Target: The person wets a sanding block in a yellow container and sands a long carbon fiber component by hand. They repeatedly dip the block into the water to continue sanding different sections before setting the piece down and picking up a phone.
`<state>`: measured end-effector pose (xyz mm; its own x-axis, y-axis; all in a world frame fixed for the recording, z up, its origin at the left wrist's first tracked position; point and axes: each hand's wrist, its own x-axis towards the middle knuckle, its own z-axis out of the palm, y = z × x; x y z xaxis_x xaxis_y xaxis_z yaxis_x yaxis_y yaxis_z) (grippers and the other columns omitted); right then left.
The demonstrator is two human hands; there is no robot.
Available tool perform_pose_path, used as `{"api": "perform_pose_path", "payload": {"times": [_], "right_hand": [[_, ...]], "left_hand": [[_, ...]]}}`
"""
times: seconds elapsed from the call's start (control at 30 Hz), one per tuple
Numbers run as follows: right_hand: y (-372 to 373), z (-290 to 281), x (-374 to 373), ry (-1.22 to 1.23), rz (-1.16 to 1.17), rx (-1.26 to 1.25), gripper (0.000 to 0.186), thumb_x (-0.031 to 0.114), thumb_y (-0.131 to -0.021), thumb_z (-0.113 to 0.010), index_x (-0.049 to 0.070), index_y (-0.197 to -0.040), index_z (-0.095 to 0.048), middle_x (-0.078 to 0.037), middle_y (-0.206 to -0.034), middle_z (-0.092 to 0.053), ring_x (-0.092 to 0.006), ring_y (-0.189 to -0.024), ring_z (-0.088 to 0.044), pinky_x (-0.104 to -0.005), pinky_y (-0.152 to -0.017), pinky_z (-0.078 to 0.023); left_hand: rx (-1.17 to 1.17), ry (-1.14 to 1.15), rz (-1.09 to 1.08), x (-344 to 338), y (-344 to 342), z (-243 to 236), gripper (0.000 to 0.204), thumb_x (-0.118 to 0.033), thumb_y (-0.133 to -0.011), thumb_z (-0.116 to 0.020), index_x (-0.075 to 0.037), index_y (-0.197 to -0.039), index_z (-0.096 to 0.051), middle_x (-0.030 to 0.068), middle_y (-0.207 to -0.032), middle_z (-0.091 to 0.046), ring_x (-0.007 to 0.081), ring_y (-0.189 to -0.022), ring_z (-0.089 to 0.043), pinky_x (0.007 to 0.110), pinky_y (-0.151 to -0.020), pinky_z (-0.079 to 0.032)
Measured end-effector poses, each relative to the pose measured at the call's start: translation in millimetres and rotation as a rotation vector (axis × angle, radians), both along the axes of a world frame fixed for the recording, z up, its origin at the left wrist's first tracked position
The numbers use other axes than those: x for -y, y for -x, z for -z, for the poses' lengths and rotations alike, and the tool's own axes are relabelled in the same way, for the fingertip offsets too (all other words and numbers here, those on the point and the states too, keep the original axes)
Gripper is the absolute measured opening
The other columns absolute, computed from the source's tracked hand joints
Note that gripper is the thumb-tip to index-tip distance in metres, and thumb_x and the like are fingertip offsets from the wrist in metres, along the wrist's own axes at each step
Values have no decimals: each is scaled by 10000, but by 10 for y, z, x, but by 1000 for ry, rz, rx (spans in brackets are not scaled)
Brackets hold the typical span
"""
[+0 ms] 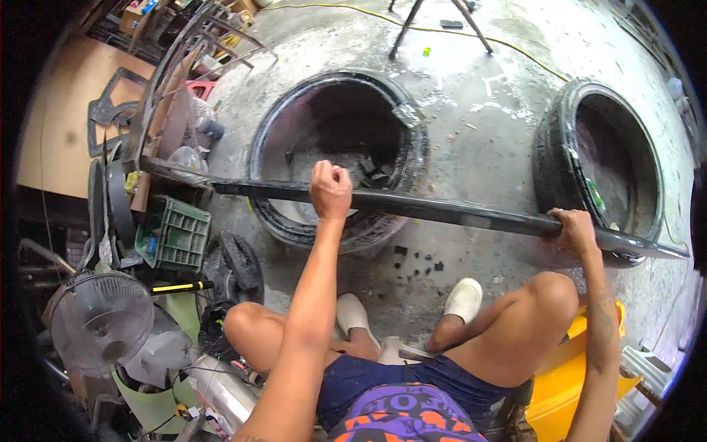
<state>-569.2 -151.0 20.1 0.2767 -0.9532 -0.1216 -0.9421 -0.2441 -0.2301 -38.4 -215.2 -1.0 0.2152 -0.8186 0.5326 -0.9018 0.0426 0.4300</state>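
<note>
A long, glossy black bar [456,214] lies crosswise in front of me, its right end reaching past the right tyre. My left hand [331,190] is closed on it at the middle of my view, over a large black tyre-like round tub [264,151]. Dark scraps show inside that tub. My right hand [573,230] grips the bar farther right, in front of a second black tyre [552,147] with a green bit inside. Below the bar my bent knees and white shoes show, with several small black pieces [417,269] on the concrete.
On the left are a metal frame, a plywood board [62,132], a green crate [173,232] and a fan [99,320]. A yellow plastic object [556,383] is beside my right leg. A stand [416,29] and yellow cable are at the back.
</note>
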Motion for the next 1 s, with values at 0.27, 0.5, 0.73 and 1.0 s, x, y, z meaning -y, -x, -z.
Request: {"api": "perform_pose_path", "payload": {"times": [0.27, 0.5, 0.73, 1.0], "right_hand": [[-42, -105, 231, -146, -101, -99, 744, 535, -515, -903, 86, -1086, -742, -168, -900, -732, -339, -859, -705, -425, -824, -557], [25, -97, 161, -81, -84, -101, 591, 466, -538, -902, 143, -1010, -754, -159, -845, -724, -342, -804, -705, -443, -758, -556], [-84, -23, -19, 25, -40, -31, 525, 434, -587, -880, 159, -1007, -728, -108, -825, -725, -305, -783, -706, -417, -713, -547], [-258, -11, -233, 386, -56, 114, 442, 203, -655, -838, 131, -1065, -688, -80, -939, -713, -298, -903, -688, -418, -796, -522]], "left_hand": [[-14, 114, 568, -279, 2371, -31, 155, -193, -776, -615, -76, -718, -530, 148, -769, -525, 336, -748, -545, 476, -648, -424], [50, -57, -13, -13, 797, 8, 173, -112, -881, -531, -55, -726, -477, 148, -732, -485, 336, -714, -525, 496, -642, -421], [-50, -33, 575, -392, 2798, -31, 125, -162, -799, -573, -64, -733, -534, 165, -780, -538, 362, -769, -556, 487, -691, -445], [189, -62, -17, -158, 12, -154, 123, -114, -854, -549, -43, -758, -516, 175, -795, -571, 379, -793, -578, 511, -708, -460]]}}
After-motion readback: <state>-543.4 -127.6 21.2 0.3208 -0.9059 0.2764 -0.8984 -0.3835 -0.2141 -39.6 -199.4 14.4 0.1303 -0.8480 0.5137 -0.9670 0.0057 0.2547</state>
